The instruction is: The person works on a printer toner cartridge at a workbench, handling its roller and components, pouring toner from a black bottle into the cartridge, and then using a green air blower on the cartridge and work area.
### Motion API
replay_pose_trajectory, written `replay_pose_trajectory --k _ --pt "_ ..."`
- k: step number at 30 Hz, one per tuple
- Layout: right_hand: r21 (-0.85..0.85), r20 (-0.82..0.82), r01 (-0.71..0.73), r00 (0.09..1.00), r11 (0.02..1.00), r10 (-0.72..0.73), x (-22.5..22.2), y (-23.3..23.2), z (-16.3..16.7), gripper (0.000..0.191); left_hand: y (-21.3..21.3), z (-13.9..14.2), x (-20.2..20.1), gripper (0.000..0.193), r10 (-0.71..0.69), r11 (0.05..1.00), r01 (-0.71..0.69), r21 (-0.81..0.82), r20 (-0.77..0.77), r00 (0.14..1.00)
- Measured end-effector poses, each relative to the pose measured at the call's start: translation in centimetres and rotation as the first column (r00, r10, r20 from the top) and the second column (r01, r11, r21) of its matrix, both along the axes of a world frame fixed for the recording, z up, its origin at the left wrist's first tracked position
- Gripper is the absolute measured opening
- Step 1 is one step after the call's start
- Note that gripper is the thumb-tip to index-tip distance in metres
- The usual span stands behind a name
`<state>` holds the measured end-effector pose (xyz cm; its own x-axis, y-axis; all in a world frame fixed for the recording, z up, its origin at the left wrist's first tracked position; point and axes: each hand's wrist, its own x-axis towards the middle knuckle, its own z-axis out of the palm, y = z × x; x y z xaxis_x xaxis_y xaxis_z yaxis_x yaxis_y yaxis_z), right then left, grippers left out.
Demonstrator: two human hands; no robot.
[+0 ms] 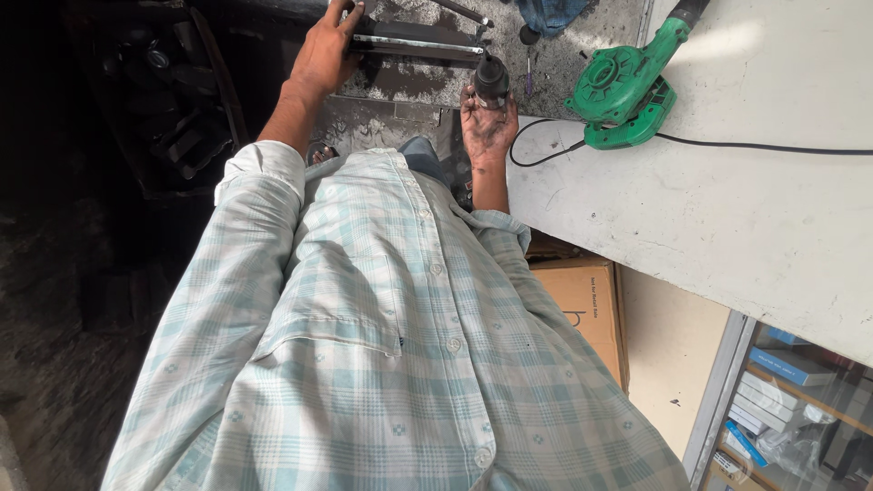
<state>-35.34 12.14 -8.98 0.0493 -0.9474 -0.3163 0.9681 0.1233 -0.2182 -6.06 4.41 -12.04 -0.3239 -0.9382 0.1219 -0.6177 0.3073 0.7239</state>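
Observation:
My left hand [323, 55] is closed around the left end of a long dark metal part with a shiny rod [418, 41] that lies across a grimy metal bench [400, 86]. A little to the right, my right hand [488, 125], palm up and smeared with grease, grips a short black cylindrical piece [492, 80] at the right end of that part. Whether the cylinder is joined to the rod cannot be told. My pale green checked shirt [382, 345] fills the lower half of the view.
A green electric blower [627, 86] with a black cable [764, 147] sits on a white table [727, 218] to the right. A blue cloth [550, 14] lies at the top. A cardboard box [582, 305] and a glass-fronted shelf of small boxes [791, 400] stand below. Dark clutter fills the left.

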Motion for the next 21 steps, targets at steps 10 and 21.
replay_pose_trajectory --k 10,21 --pt "-0.059 0.029 0.003 1.0 0.998 -0.001 -0.4 0.3 -0.4 0.055 -2.6 0.5 -0.1 0.069 -0.078 0.993 0.054 0.101 0.248 0.966" --pt "-0.03 0.014 0.02 1.0 0.999 -0.02 -0.4 0.7 -0.5 0.057 0.8 -1.5 0.2 0.077 0.057 0.93 0.112 -0.35 0.439 0.897"
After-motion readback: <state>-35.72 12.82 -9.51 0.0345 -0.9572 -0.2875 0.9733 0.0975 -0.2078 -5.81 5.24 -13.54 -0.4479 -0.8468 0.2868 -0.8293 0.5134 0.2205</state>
